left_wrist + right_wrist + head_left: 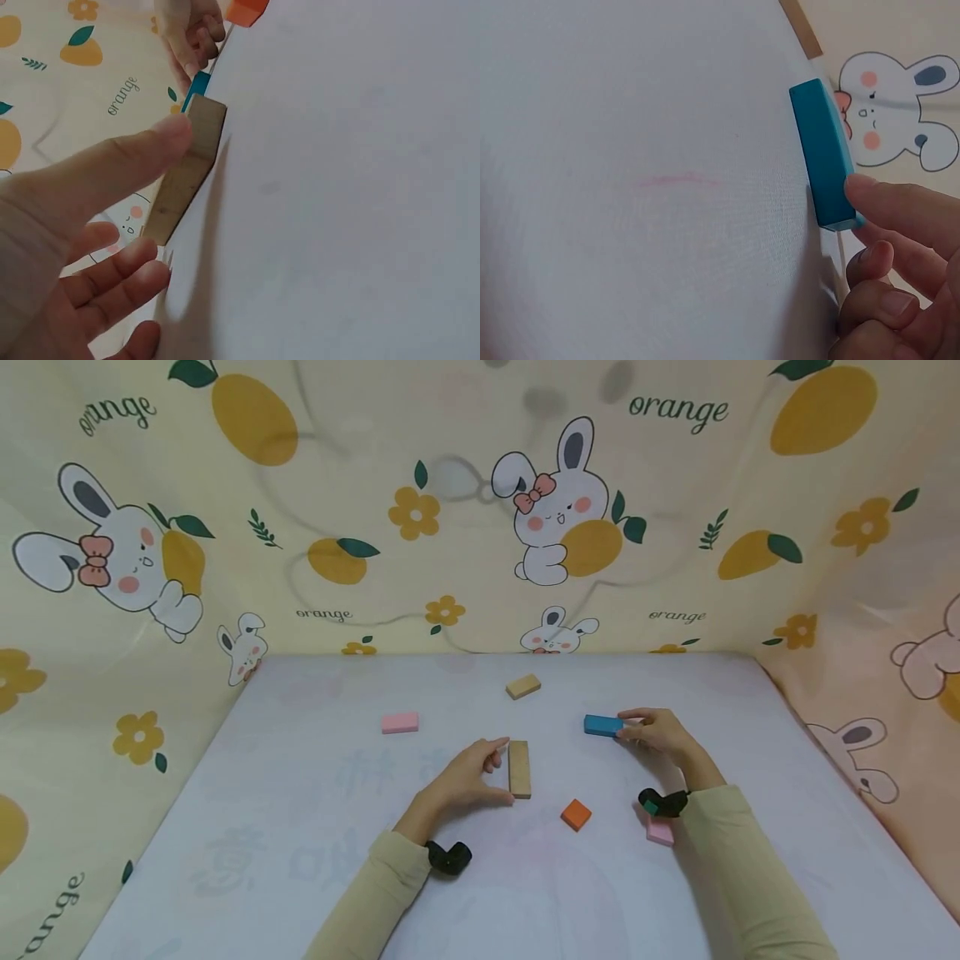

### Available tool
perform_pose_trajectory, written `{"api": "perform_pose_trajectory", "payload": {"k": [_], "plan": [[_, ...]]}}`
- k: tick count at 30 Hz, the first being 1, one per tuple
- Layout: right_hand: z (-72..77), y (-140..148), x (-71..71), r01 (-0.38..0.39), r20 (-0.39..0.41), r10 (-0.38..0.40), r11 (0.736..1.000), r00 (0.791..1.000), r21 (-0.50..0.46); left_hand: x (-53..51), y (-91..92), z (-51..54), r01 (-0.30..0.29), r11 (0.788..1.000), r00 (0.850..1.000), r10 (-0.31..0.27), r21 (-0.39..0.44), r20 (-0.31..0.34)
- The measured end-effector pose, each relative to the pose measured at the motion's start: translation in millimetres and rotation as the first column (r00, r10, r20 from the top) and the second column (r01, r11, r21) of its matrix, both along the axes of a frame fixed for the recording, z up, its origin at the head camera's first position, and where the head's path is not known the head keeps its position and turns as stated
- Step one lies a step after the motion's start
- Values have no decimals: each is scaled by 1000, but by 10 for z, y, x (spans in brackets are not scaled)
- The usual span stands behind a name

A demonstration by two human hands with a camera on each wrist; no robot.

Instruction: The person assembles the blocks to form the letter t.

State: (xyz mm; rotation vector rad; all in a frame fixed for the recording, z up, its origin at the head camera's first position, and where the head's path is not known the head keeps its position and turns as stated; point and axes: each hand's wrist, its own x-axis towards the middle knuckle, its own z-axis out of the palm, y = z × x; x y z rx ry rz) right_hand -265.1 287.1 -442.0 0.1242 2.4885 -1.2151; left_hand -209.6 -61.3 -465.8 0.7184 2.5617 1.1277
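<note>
My left hand (467,777) spans the long side of a plain wooden block (520,770), thumb at its near end and index finger at its far end. In the left wrist view, the thumb overlaps the wooden block (180,180) while other fingers curl loosely beside it. Farther right, my right hand (660,732) pinches the right end of a blue block (602,726) between thumb and fingers. The right wrist view has this blue block (823,154) standing on a narrow side, the fingertips (861,185) touching its end.
An orange block (576,815) lies between the forearms. One pink block (660,832) is partly covered by the right wrist camera; another pink block (400,722) lies at the left. A smaller wooden block (522,686) sits near the back of the white table (300,827), before a printed curtain.
</note>
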Motion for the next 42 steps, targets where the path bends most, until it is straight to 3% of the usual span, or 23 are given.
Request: {"api": "perform_pose_trajectory", "payload": {"k": [8, 15, 22, 30, 42], "plan": [[-52, -3, -56, 0, -17, 0, 1000, 1000, -5, 140, -23, 104, 5, 989, 984, -31, -147, -173], [-73, -21, -62, 7, -12, -7, 1000, 1000, 12, 255, -25, 170, 73, 965, 945, -148, -250, -292], [-91, -31, -59, -2, -25, 3, 1000, 1000, 10, 308, -9, 165, 145, 936, 949, -223, -320, -223], [-88, -41, -74, 0, -25, 1, 999, 1000, 33, 334, 4, 184, 185, 918, 942, -267, -351, -204], [-81, -74, -68, 5, -32, -3, 999, 999, 41, 317, 26, 114, 199, 899, 946, -280, -389, -162]]}}
